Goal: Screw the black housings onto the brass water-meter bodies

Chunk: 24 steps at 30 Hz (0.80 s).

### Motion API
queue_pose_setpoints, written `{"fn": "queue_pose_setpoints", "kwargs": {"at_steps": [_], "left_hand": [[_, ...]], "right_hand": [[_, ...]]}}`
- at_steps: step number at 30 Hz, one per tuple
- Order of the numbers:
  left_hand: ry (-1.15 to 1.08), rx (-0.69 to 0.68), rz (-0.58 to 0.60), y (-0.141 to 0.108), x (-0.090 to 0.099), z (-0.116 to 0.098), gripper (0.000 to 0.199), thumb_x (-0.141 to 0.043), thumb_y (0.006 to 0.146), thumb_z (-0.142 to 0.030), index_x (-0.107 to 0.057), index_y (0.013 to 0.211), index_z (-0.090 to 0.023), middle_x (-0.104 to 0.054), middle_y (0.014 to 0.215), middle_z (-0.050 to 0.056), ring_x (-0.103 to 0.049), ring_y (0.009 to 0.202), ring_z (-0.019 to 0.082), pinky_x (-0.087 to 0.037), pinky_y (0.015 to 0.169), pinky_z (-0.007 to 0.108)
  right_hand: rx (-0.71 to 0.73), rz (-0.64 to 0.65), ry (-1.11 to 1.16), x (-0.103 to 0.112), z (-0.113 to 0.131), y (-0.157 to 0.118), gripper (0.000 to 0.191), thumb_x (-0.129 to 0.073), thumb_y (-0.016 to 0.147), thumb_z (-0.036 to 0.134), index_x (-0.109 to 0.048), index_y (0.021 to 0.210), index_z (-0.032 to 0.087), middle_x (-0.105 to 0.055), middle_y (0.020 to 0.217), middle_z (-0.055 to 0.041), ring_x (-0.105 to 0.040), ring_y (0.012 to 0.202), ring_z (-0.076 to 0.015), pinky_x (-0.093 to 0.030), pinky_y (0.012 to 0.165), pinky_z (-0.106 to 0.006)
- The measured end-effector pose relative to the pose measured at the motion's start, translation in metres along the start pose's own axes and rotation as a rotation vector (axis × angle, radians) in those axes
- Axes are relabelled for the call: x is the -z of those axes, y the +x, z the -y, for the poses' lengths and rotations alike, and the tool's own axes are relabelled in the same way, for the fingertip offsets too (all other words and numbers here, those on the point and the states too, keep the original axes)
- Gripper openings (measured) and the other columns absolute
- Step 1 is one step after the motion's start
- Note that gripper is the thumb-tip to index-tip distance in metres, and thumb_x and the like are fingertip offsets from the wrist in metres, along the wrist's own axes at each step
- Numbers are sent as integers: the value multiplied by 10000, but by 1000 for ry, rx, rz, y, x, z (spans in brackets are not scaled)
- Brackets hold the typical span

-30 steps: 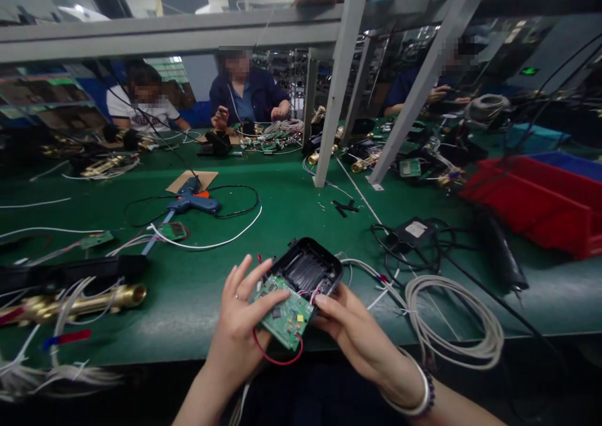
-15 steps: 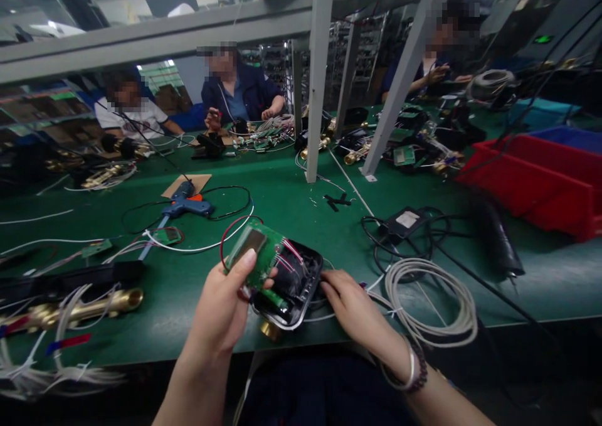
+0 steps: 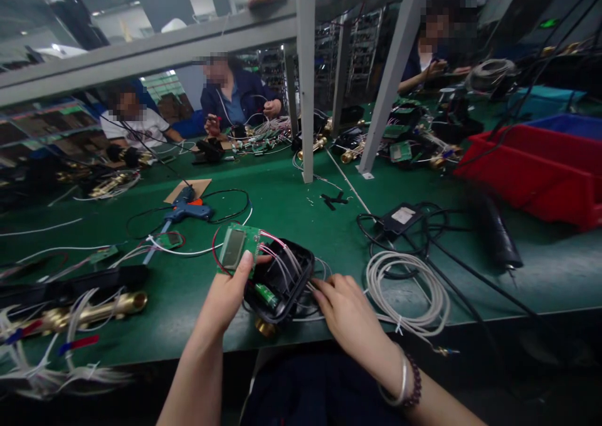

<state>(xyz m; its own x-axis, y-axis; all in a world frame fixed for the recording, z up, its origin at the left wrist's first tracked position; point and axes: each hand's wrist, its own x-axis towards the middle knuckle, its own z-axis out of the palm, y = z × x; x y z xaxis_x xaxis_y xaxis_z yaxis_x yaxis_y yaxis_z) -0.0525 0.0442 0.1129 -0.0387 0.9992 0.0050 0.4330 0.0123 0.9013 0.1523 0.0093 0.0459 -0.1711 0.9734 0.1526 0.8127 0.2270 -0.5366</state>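
My left hand (image 3: 229, 297) grips a green circuit board (image 3: 251, 233) with a small grey display, its thumb on the front face. Pink and white wires run from the board into an open black housing (image 3: 308, 260), tilted on the bench. Inside it lies a green cylindrical battery (image 3: 267, 295). Below the housing a brass fitting (image 3: 266, 327) shows. My right hand (image 3: 352, 310) is at the housing's right side, its fingers pinched on a thin grey cable (image 3: 310, 286); the fingertips are partly hidden. A tied coil of grey cable (image 3: 376, 275) lies to the right of that hand.
On the green bench (image 3: 277, 206) lie a blue glue gun (image 3: 190, 209), a black power adapter (image 3: 399, 218) and a black cylindrical tool (image 3: 496, 234). Brass pipe assemblies (image 3: 94, 310) lie at left. A red bin (image 3: 527, 181) stands at right. Metal posts (image 3: 306, 100) rise ahead; co-workers sit beyond.
The circuit board has swung left, its display now facing me more. The housing has shifted slightly left and its inside shows more. The cable coil has moved left, its connector end now visible.
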Motion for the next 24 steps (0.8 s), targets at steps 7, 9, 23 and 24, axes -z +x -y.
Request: {"fn": "queue_pose_setpoints", "kwargs": {"at_steps": [7,9,23,24], "left_hand": [[-181,78,185,7,0,9,615,-556,713,-683,-699,1005,-161,-648,1147,116,-518,1179,295,-339,1059,407],[-280,112,193,8,-2,9,587,-623,672,-659,-712,956,-153,-662,1116,123,-546,1140,303,-373,1030,409],[-848,323,18,-33,0,8,429,-788,556,-535,-733,789,-178,-724,812,61,-654,923,289,-521,843,369],[-867,320,39,-34,-3,8,422,-772,589,-530,-732,813,-175,-725,839,64,-648,945,288,-516,856,364]], "right_hand": [[-2,177,224,23,-12,4,462,-367,947,340,-604,599,152,-590,658,-47,-560,636,-179,-415,623,-294],[-71,108,384,22,-25,9,460,-389,916,431,-636,645,154,-623,671,-51,-578,629,-187,-441,618,-302],[90,514,1211,20,-1,11,318,-729,679,418,-679,869,168,-684,797,-39,-637,751,-189,-536,733,-326],[66,503,1248,23,3,6,328,-720,691,436,-677,878,169,-682,793,-41,-638,747,-189,-539,713,-318]]}}
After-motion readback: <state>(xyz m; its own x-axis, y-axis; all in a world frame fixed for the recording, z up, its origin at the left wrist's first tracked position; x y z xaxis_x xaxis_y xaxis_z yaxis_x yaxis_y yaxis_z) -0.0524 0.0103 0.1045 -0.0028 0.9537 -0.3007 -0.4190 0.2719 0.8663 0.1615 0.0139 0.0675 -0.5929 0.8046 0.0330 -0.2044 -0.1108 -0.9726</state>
